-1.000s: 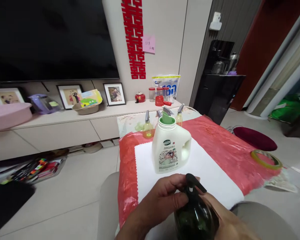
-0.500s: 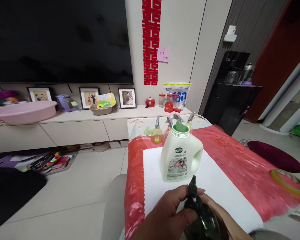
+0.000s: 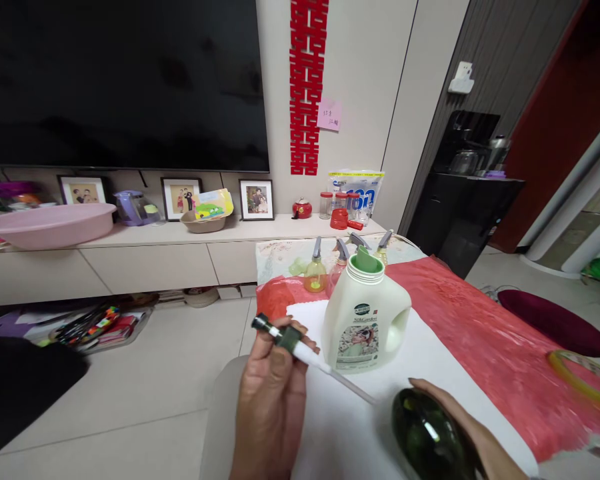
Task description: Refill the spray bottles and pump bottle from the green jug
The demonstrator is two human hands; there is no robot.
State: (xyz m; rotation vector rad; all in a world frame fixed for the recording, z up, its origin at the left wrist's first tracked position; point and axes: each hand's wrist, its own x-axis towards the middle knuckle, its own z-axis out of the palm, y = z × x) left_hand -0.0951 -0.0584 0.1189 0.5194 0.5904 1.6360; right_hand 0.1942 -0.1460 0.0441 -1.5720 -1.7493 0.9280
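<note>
Between its thumb and fingers, my left hand (image 3: 275, 393) grips a pump head (image 3: 303, 350), dark at the cap with a white body and a thin clear tube slanting down to the right. At the lower right my right hand (image 3: 473, 427) is wrapped round the side of a dark green glossy bottle (image 3: 427, 433). Behind both hands a pale green jug (image 3: 360, 327) stands upright on a white cloth (image 3: 340, 427), with a green spout at its open mouth. Spray bottles, one of them yellow (image 3: 315, 273), stand behind the jug.
Red plastic sheeting (image 3: 450, 313) covers the table, with a roll of yellow tape (image 3: 563, 377) at its right side. A low cabinet (image 3: 150, 267) beyond holds a pink basin (image 3: 55, 225), framed photos and red-lidded jars. A dark red round cushion (image 3: 555, 320) lies on the right.
The pump head is out of the dark bottle. My left hand has moved left and up with it, while the bottle and my right hand have shifted slightly right.
</note>
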